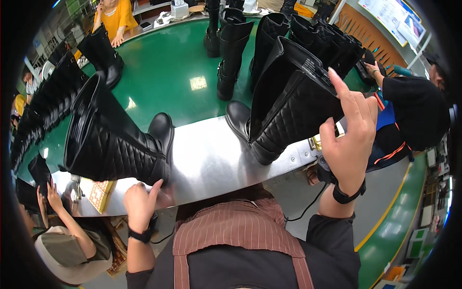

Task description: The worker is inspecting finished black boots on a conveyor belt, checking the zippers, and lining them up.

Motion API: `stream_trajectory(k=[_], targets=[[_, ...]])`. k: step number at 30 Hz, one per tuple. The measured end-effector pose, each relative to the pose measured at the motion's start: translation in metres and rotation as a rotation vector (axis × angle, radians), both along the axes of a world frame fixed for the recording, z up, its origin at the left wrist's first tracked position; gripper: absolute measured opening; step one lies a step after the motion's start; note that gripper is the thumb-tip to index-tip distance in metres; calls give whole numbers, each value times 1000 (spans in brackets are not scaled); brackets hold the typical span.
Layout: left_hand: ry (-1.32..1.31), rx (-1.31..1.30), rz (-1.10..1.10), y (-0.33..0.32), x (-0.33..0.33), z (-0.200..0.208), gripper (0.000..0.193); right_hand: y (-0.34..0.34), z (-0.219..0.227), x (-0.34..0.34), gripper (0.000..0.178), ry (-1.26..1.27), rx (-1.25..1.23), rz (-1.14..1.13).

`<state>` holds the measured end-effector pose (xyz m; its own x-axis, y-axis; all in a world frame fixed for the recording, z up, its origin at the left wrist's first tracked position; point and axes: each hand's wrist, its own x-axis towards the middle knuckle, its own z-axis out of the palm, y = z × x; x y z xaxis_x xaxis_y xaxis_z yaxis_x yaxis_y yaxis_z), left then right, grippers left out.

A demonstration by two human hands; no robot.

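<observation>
Two black quilted knee-high boots, a left boot (130, 149) and a right boot (288, 113), stand on the metal strip, toes away from me. My left hand (139, 204) is at the left boot's heel, thumb raised beside it and fingers curled; what they close on, if anything, is hidden. My right hand (353, 127) is at the right boot's top edge. Its index finger reaches up along the rim, the thumb is apart from it lower on the shaft, and the other fingers are half bent.
A metal strip (204, 154) edges the green table (178, 101). More black boots (233, 58) stand beyond. A patterned yellow box (100, 195) lies left. Co-workers are near: a person in a hat (72, 250), one in black (414, 108), one in yellow (118, 21).
</observation>
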<state>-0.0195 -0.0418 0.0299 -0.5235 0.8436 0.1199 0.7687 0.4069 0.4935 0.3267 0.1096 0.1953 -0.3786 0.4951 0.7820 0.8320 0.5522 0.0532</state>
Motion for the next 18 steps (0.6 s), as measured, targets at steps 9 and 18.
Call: stream_trajectory(k=[9, 18], targets=[[-478, 389, -606, 101, 84, 57, 59, -24, -18, -7, 30, 248, -65, 276], [-619, 230, -606, 184, 133, 28, 29, -23, -39, 34, 16, 350, 60, 502]])
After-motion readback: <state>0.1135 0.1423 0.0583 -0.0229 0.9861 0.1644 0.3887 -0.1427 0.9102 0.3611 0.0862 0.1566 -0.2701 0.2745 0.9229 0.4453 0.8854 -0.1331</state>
